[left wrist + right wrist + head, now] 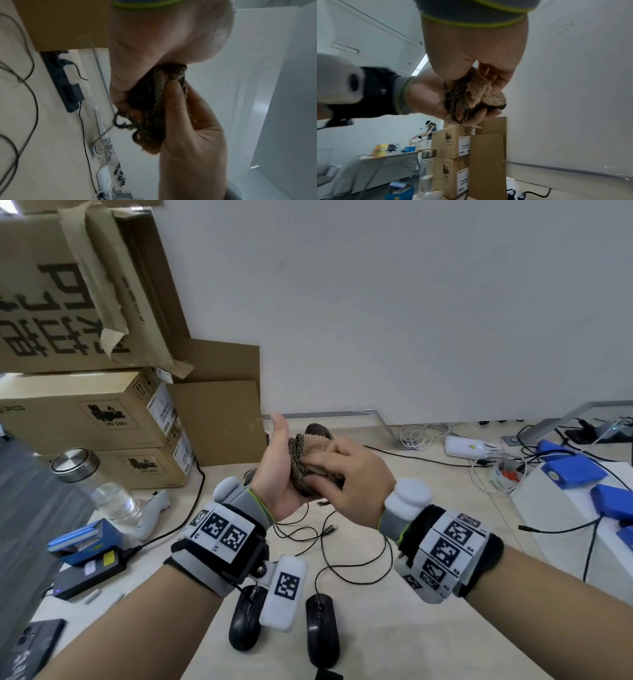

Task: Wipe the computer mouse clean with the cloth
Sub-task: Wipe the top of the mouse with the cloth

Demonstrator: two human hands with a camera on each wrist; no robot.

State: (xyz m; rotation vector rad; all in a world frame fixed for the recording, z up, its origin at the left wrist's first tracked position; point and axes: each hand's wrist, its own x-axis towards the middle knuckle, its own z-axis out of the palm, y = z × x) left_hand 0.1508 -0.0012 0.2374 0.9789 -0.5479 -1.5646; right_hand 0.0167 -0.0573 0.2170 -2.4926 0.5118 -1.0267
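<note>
Left hand (pixel 274 474) cups the mouse (pixel 317 429) above the table (pixel 428 594), apparently for support, while right hand (pixel 356 474) fingers curl, pressing the cloth (pixel 310 451) over it to wipe.

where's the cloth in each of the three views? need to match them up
Head: cloth just above centre, bunched between the left hand and right hand.
Left wrist: cloth at centre, dark checked edge showing, right hand's thumb pressed on it.
Right wrist: cloth at centre, tan fleece and checked trim, lying in the left palm.
Shared landmark: the flat cardboard sheet against the wall.
</note>
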